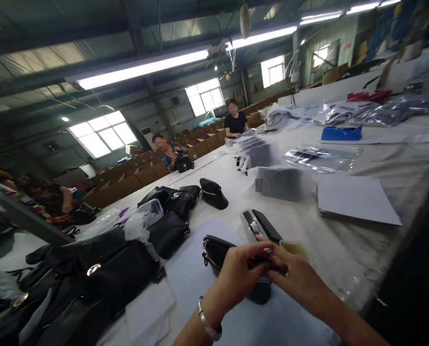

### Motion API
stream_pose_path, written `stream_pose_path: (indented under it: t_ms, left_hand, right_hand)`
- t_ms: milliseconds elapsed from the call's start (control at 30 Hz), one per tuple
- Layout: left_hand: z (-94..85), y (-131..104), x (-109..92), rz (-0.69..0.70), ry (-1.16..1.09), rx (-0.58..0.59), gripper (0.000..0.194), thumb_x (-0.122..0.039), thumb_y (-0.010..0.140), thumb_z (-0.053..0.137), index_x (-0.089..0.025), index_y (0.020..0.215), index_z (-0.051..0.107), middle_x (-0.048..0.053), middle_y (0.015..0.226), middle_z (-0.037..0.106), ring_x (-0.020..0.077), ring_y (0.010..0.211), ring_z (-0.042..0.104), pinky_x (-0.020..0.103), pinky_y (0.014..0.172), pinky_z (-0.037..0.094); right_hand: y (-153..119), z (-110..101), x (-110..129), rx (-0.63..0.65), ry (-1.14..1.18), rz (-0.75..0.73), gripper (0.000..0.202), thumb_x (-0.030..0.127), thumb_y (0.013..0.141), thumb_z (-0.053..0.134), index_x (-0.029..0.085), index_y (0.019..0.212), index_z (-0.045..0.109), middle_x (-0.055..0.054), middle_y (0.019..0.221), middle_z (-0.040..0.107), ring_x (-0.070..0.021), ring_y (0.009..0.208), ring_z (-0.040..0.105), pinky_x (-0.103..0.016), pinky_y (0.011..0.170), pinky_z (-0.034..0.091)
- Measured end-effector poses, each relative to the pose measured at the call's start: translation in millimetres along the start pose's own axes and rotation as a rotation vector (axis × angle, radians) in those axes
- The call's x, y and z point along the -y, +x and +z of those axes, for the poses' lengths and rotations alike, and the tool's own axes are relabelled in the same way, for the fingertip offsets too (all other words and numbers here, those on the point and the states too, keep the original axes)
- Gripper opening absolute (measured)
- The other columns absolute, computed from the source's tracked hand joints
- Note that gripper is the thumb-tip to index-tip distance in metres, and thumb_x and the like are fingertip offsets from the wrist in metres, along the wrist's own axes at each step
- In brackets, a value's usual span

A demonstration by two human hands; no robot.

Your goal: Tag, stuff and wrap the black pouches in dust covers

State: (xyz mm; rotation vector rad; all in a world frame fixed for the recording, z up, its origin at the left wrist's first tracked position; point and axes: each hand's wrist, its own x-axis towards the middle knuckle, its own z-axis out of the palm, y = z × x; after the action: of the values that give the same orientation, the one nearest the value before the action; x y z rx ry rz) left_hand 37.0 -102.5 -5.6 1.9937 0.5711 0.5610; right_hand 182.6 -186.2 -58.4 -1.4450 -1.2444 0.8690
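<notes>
My left hand [238, 265], with a silver bangle at the wrist, is closed with its fingertips pinched. My right hand [296, 269] meets it, its thumb and fingers also pinched together. Between them shows a small dark piece with a metallic glint, too small to name. Directly beneath the hands lies a black handbag [216, 247] with a gold zip and a small hanging tag, partly hidden by my left hand. It rests on white paper [196, 247]. Just beyond my fingers are a grey and black stapler-like tool [267, 226] and a yellowish block [294, 250].
Several black bags [117, 283] are heaped at left, and another small black bag [213, 193] stands ahead. A stack of white sheets [357, 197], wrapped grey packages [283, 182] and a blue tape dispenser [341, 133] lie to the right. Other people sit across the table [214, 163].
</notes>
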Motion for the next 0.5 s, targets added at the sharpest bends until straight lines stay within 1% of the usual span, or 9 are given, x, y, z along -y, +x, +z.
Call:
stream_pose_path:
  t_ms: [67, 133, 167, 233, 300, 367, 400, 433, 500]
  left_hand:
    - [-1.9, -1.6, -4.1, 0.073, 0.103, 0.044, 0.055, 0.0, 0.074, 0.058, -0.028, 0.12, 0.069, 0.001, 0.097, 0.075, 0.0161, 0.087, 0.068, 0.026, 0.083, 0.051]
    - [-2.1, -3.1, -4.2, 0.095, 0.148, 0.053, 0.055, 0.0, 0.075, 0.058, -0.028, 0.121, 0.068, 0.002, 0.099, 0.073, 0.0167, 0.087, 0.067, 0.026, 0.082, 0.051]
    - [-1.5, -3.8, -2.8, 0.089, 0.154, 0.044, 0.052, -0.001, 0.076, 0.058, -0.027, 0.12, 0.069, 0.003, 0.099, 0.073, 0.0173, 0.087, 0.067, 0.026, 0.082, 0.051]
    - [0.3, -5.2, 2.3, 0.07, 0.139, 0.009, 0.046, -0.004, 0.078, 0.059, -0.026, 0.116, 0.071, 0.004, 0.098, 0.073, 0.0187, 0.088, 0.067, 0.027, 0.082, 0.051]
    - [1.1, -6.1, 8.2, 0.049, 0.121, -0.035, 0.041, -0.006, 0.079, 0.06, -0.026, 0.112, 0.072, 0.004, 0.096, 0.073, 0.0191, 0.087, 0.067, 0.027, 0.082, 0.051]
    - [-1.3, -6.0, 13.1, 0.033, 0.123, -0.095, 0.036, -0.009, 0.08, 0.063, -0.026, 0.11, 0.073, 0.003, 0.095, 0.073, 0.0191, 0.086, 0.067, 0.028, 0.082, 0.051]
    - [-3.9, -5.5, 14.6, 0.028, 0.128, -0.135, 0.033, -0.011, 0.081, 0.063, -0.026, 0.108, 0.073, 0.004, 0.096, 0.073, 0.019, 0.087, 0.067, 0.028, 0.081, 0.052]
    - [-7.3, -4.8, 15.5, 0.027, 0.133, -0.181, 0.03, -0.012, 0.082, 0.063, -0.026, 0.107, 0.073, 0.004, 0.096, 0.073, 0.0189, 0.087, 0.067, 0.028, 0.081, 0.052]
    - [-15.2, -3.5, 14.4, 0.035, 0.134, -0.283, 0.025, -0.014, 0.084, 0.062, -0.025, 0.104, 0.074, 0.004, 0.099, 0.072, 0.0187, 0.09, 0.067, 0.027, 0.081, 0.052]
  right_hand:
    - [-3.5, 4.0, -3.0, 0.028, 0.206, 0.025, 0.077, 0.023, 0.077, 0.067, 0.024, 0.148, 0.039, -0.005, 0.106, 0.072, -0.0241, 0.1, 0.067, -0.037, 0.093, 0.052]
    - [-8.3, 9.6, -7.2, 0.028, 0.511, 0.063, 0.075, 0.029, 0.078, 0.07, 0.025, 0.147, 0.04, -0.008, 0.12, 0.068, -0.0265, 0.115, 0.062, -0.043, 0.102, 0.047]
    - [-10.8, 12.9, -9.7, -0.001, 0.672, 0.092, 0.069, 0.033, 0.081, 0.068, 0.026, 0.145, 0.043, -0.008, 0.123, 0.067, -0.0271, 0.119, 0.06, -0.045, 0.105, 0.045]
    - [-15.4, 20.2, -15.3, -0.105, 0.936, 0.167, 0.052, 0.04, 0.086, 0.062, 0.028, 0.136, 0.053, -0.007, 0.123, 0.067, -0.0267, 0.123, 0.057, -0.047, 0.107, 0.044]
    - [-19.2, 26.8, -20.8, -0.214, 1.07, 0.225, 0.037, 0.045, 0.088, 0.058, 0.03, 0.122, 0.063, -0.005, 0.12, 0.069, -0.0258, 0.122, 0.059, -0.046, 0.107, 0.044]
    - [-22.3, 30.2, -25.4, -0.272, 1.048, 0.237, 0.034, 0.048, 0.089, 0.056, 0.028, 0.115, 0.066, -0.005, 0.114, 0.072, -0.0256, 0.117, 0.062, -0.046, 0.107, 0.045]
    - [-23.6, 30.2, -27.3, -0.285, 0.975, 0.226, 0.035, 0.048, 0.089, 0.057, 0.027, 0.116, 0.066, -0.006, 0.108, 0.073, -0.0259, 0.114, 0.064, -0.046, 0.107, 0.045]
    - [-24.8, 29.2, -29.2, -0.29, 0.865, 0.206, 0.038, 0.048, 0.088, 0.058, 0.024, 0.118, 0.065, -0.006, 0.101, 0.074, -0.0264, 0.111, 0.065, -0.047, 0.107, 0.044]
    - [-26.4, 25.1, -33.3, -0.292, 0.575, 0.165, 0.043, 0.047, 0.087, 0.062, 0.021, 0.12, 0.064, -0.006, 0.087, 0.074, -0.0272, 0.105, 0.067, -0.048, 0.106, 0.044]
